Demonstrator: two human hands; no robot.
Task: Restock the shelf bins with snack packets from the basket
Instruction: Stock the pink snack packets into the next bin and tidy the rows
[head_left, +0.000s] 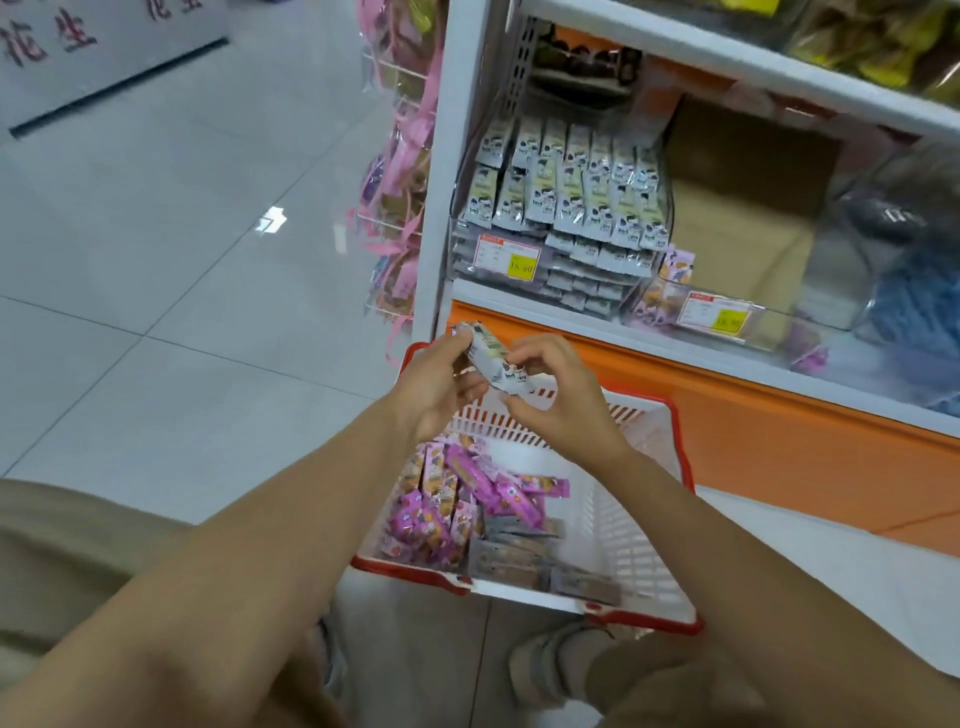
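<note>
Both hands reach forward over the basket (644, 525); left hand (441, 384) and right hand (558, 400) pinch one grey packet (491, 356).

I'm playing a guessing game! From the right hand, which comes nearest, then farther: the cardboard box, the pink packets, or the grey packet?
1. Grey packet: pinched by the right hand itself.
2. Pink packets: below it, in the basket.
3. Cardboard box: up and right, farthest back.
</note>
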